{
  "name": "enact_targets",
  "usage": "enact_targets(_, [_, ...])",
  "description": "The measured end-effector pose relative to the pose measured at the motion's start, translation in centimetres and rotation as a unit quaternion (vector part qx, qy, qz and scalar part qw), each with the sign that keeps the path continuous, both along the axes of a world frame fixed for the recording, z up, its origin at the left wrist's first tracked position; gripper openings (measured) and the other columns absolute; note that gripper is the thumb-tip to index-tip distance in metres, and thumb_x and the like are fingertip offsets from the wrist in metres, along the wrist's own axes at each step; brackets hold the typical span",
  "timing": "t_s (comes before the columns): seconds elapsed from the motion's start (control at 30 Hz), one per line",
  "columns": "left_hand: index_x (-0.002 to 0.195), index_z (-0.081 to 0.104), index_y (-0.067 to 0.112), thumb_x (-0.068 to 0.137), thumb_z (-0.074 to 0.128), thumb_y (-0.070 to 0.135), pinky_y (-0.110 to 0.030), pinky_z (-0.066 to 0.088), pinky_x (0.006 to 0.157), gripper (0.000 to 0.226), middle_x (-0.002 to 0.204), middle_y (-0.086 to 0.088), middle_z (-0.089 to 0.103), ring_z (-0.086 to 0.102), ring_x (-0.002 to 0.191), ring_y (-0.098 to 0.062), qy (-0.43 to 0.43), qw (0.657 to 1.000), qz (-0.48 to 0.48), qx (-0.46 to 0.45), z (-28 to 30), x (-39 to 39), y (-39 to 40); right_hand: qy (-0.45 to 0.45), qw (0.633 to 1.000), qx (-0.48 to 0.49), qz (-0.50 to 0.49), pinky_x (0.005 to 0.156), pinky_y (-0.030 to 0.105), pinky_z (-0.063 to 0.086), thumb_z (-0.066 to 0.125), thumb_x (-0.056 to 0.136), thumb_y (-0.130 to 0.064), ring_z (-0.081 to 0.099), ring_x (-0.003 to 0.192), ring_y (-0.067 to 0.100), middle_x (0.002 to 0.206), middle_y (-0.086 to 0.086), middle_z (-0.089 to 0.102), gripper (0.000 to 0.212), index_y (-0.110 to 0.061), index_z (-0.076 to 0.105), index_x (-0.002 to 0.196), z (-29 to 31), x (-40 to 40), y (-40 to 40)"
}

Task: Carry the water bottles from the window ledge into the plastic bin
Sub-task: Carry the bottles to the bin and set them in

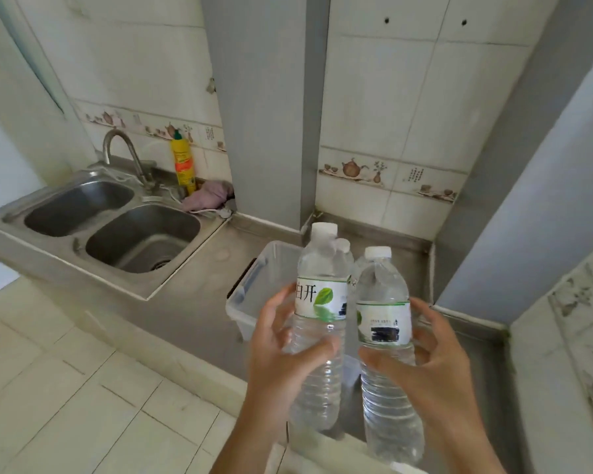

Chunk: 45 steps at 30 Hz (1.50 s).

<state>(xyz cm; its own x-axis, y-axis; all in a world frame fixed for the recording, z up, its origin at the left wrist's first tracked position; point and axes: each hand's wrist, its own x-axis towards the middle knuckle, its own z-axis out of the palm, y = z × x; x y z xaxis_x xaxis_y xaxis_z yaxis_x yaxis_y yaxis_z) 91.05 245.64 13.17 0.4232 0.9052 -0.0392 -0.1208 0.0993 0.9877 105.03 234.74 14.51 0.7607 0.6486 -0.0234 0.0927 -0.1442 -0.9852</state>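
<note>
The left hand [281, 350] wraps around the lower body of one clear bottle [319, 323], thumb across the front, fingers behind. Its white label reads "白开" beside a green leaf, with a dark smudge at the label's right edge. The right hand [428, 364] grips a second bottle [384, 336] just below its label, whose small print is too fine to read; a black bar covers part of it. Both bottles stand upright, white caps on, nearly touching. A third cap [343, 244] peeks out behind the left bottle; what holds it cannot be told.

Behind the bottles, at 12 o'clock from the hands, the clear bin [254, 295] sits on the steel table [220, 248]. At 10 o'clock lie a double sink [110, 227] with its tap [124, 155], a yellow bottle [184, 162] with unreadable print, and a pink cloth [208, 196].
</note>
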Motion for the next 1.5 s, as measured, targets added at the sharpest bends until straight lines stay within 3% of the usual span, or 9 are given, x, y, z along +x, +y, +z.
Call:
enact_targets(0.13, [0.123,0.059,0.050,0.041,0.093,0.030,-0.047,0.049,0.101,0.091,0.117,0.014,0.070,0.064,0.113,-0.014,0.033,0.998,-0.045,0.004,-0.9,3.7,6.4,-0.006,0.999,-0.014,-0.045,0.065,0.017,0.047,0.091,0.051,-0.004,0.065,0.077,-0.004,0.097,-0.008,0.069,0.082,-0.042,0.051,0.111,-0.6,2.1,4.6])
enact_targets(0.23, [0.130,0.059,0.037,0.056,0.092,0.015,-0.035,0.057,0.088,0.084,0.114,0.012,0.072,0.067,0.107,-0.015,0.055,0.995,-0.078,0.014,-2.1,6.6,9.7,-0.015,0.997,-0.020,-0.067,0.060,0.013,0.050,0.091,0.051,-0.003,0.066,0.077,-0.002,0.093,-0.008,0.069,0.082,-0.035,0.052,0.115,-1.4,3.5,7.0])
enact_targets(0.4, [0.125,0.060,0.034,0.065,0.087,0.003,-0.007,0.050,0.070,0.072,0.108,0.016,0.072,0.066,0.092,0.007,0.081,0.988,-0.120,0.055,-3.4,10.0,13.3,-0.020,0.995,-0.013,-0.098,0.064,0.007,0.049,0.091,0.050,-0.002,0.065,0.082,-0.007,0.098,-0.014,0.067,0.083,-0.038,0.051,0.112,-2.7,5.0,10.3])
enact_targets(0.57, [0.111,0.054,0.046,0.056,0.094,0.012,-0.009,0.050,0.071,0.076,0.112,0.011,0.066,0.065,0.096,-0.005,0.106,0.987,-0.091,0.075,-6.4,11.6,14.5,-0.025,0.993,-0.013,-0.117,0.068,0.008,0.049,0.092,0.049,-0.002,0.064,0.090,-0.005,0.108,-0.013,0.064,0.084,-0.040,0.050,0.111,-5.0,6.0,12.4])
enact_targets(0.73, [0.114,0.052,0.038,0.043,0.097,0.017,-0.031,0.059,0.081,0.086,0.115,0.005,0.067,0.069,0.100,-0.012,0.122,0.987,-0.097,0.037,-9.4,11.5,15.2,-0.037,0.992,-0.026,-0.115,0.078,0.016,0.051,0.094,0.048,-0.012,0.064,0.097,0.001,0.110,-0.014,0.065,0.085,-0.035,0.052,0.119,-7.5,6.1,13.4])
enact_targets(0.9, [0.107,0.055,0.038,0.046,0.096,0.003,-0.019,0.055,0.078,0.081,0.112,0.012,0.068,0.067,0.103,-0.005,0.134,0.981,-0.138,0.034,-11.0,10.7,16.2,-0.078,0.988,-0.046,-0.122,0.089,0.029,0.051,0.094,0.048,-0.014,0.061,0.104,0.008,0.110,-0.016,0.063,0.081,-0.033,0.053,0.115,-9.6,5.8,13.8])
enact_targets(1.13, [0.107,0.056,0.036,0.043,0.096,0.014,-0.025,0.055,0.089,0.078,0.106,0.022,0.066,0.062,0.109,-0.006,0.134,0.978,-0.158,0.038,-12.5,10.9,16.1,-0.107,0.978,-0.101,-0.146,0.074,0.017,0.047,0.093,0.049,-0.018,0.056,0.098,-0.006,0.106,-0.031,0.057,0.085,-0.062,0.042,0.101,-11.5,5.2,13.5])
enact_targets(1.4, [0.105,0.042,0.038,0.039,0.093,0.030,-0.014,0.048,0.079,0.084,0.108,0.008,0.054,0.056,0.100,-0.007,0.173,0.961,-0.195,0.097,-13.5,11.5,15.7,-0.233,0.946,-0.176,-0.142,0.065,0.009,0.039,0.096,0.042,-0.016,0.056,0.090,0.014,0.113,0.001,0.053,0.084,-0.013,0.052,0.113,-12.9,5.3,13.3])
enact_targets(1.5, [0.105,0.040,0.036,0.038,0.094,0.033,-0.013,0.046,0.078,0.086,0.107,0.005,0.051,0.055,0.098,-0.010,0.180,0.957,-0.199,0.115,-14.1,11.5,15.6,-0.276,0.927,-0.213,-0.142,0.067,0.021,0.049,0.097,0.037,-0.021,0.056,0.092,0.022,0.110,0.008,0.057,0.093,-0.010,0.047,0.114,-12.7,5.1,13.3])
